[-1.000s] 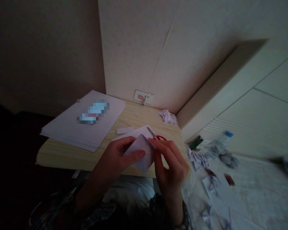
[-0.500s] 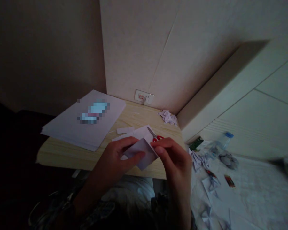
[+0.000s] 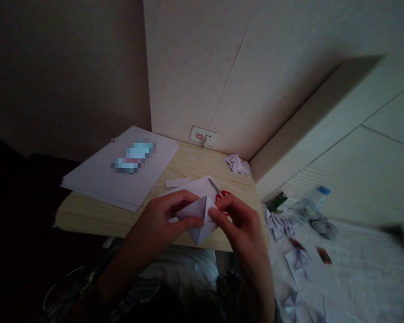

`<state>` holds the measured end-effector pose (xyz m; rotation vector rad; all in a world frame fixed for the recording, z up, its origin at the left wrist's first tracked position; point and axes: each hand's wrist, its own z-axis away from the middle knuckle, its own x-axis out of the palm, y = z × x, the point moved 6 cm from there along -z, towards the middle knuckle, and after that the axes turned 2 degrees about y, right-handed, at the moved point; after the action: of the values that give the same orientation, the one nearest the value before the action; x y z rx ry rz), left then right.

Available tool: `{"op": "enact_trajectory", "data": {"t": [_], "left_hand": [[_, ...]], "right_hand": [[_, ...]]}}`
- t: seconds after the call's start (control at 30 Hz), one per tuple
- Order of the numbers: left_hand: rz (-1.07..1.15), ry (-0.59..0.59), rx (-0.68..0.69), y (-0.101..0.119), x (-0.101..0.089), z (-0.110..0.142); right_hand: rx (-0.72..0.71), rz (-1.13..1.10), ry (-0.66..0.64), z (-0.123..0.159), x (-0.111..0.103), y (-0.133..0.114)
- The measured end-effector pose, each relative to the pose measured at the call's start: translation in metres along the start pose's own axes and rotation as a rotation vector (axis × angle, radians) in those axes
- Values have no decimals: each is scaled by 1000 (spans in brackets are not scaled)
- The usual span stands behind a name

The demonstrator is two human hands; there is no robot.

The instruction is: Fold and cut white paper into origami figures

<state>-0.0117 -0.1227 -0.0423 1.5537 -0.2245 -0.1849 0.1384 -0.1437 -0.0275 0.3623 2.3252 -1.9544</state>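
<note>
- Paper, folded, is sitting at lower centre of the frame; it is probably handling light, thin and easily creased, its edges offering the best hold.
- Left hand and right hand are pinching opposite sides, fingers nearly closed.
- Unlike half a second ago, a central crease is showing beside the right flap.

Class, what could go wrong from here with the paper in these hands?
The folded paper could crease crookedly: the left hand and right hand hold it up, apparently not pressed against the table. The right hand might knock the red-handled scissors, which lie just beyond it.
</note>
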Motion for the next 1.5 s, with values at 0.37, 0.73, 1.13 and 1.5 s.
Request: {"op": "enact_trajectory", "data": {"t": [0.37,0.73,1.13,1.5], "left_hand": [[-32,76,22,-2,-2,2],[107,84,-5,-9,-2,-1],[-41,35,-27,-5,4,2],[-66,-12,-28,-7,8,1]], "right_hand": [[-44,47,49,3,0,-3],[-65,24,8,5,-5,1],[-99,123,-5,3,4,-8],[-131,124,9,4,8,-11]]}}
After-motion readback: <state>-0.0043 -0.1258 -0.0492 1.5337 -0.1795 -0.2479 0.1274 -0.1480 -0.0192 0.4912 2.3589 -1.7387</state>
